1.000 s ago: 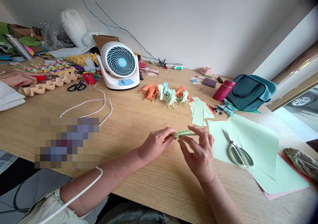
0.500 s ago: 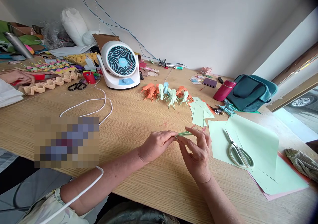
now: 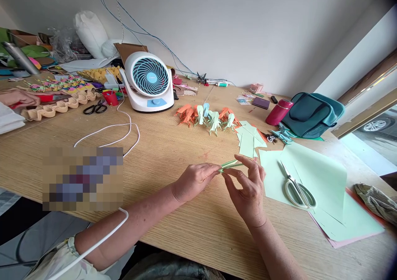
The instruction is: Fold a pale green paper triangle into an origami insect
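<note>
Between my hands, above the table's front part, is a small folded piece of light green paper [image 3: 230,164], its layers slightly spread. My left hand [image 3: 198,181] pinches its left end between thumb and fingers. At the right end my right hand [image 3: 249,195] has the paper between its index finger above and its bent middle finger below; its thumb rests under the fingers. Part of the paper is hidden by the fingers. Beyond my hands stand several folded paper insects [image 3: 214,122] in green, orange and blue, with cut green paper strips [image 3: 247,144] beside them.
Scissors [image 3: 297,191] lie on green paper sheets [image 3: 328,176] to the right. Behind are a pink bottle [image 3: 279,112] and a teal bag [image 3: 310,116]. A white fan [image 3: 150,79] stands at the back. At far left, another person's hand [image 3: 23,97] is near an egg-carton strip [image 3: 58,106].
The folded paper's layers are spread wider than before. My right index finger has lifted a little, away from the middle finger. My left hand has stayed in place.
</note>
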`<move>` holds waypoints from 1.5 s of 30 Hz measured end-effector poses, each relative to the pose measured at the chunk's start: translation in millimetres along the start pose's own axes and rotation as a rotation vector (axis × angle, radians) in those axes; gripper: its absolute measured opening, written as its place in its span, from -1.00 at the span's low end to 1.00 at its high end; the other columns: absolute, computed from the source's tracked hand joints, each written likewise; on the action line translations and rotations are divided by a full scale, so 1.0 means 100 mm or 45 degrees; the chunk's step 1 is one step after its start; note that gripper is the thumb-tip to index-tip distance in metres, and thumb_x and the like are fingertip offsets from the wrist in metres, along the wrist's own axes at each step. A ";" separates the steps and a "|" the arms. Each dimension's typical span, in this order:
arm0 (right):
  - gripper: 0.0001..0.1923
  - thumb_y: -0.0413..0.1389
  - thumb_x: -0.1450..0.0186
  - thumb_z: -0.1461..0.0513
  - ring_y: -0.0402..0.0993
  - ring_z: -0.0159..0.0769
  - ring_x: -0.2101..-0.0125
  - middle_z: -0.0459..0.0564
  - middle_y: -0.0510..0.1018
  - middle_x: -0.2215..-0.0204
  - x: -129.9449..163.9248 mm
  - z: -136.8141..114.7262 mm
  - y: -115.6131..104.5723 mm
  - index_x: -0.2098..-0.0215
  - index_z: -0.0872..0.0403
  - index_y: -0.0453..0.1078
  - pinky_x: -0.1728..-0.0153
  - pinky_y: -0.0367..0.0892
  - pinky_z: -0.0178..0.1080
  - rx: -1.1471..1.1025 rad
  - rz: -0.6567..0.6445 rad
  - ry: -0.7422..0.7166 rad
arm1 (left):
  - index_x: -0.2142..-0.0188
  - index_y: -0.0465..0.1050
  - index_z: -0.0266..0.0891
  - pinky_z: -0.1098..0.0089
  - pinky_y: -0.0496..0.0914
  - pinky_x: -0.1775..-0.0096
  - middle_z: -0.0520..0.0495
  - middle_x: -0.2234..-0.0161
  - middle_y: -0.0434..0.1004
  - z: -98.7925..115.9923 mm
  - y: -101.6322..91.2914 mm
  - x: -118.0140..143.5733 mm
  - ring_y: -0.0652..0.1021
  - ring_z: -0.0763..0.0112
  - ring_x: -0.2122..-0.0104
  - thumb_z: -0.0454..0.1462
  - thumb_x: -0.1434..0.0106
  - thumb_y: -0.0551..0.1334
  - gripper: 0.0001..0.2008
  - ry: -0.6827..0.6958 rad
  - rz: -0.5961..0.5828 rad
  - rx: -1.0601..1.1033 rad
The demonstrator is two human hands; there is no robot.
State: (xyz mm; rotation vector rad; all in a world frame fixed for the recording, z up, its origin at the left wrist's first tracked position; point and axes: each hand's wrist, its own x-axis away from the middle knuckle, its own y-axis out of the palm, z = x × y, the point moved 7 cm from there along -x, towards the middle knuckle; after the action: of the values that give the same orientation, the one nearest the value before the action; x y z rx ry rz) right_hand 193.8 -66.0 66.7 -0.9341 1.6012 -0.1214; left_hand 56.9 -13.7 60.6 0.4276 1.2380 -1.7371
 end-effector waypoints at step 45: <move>-0.77 0.19 -0.33 0.24 0.41 -0.08 0.09 0.06 0.53 0.09 -0.07 0.21 -0.01 0.05 0.00 0.37 0.02 0.24 0.03 -0.064 -0.182 -0.005 | 0.23 0.59 -0.28 0.54 0.46 0.36 -0.04 0.35 0.66 -0.23 0.09 0.03 0.62 0.48 0.43 -0.35 -0.33 0.22 -0.86 -0.306 -0.082 0.214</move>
State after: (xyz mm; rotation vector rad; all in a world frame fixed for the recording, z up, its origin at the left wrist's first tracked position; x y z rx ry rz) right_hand 212.3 -53.1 67.0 -1.0874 1.5394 -0.1794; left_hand 58.0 4.2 44.0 0.2680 0.9482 -1.8939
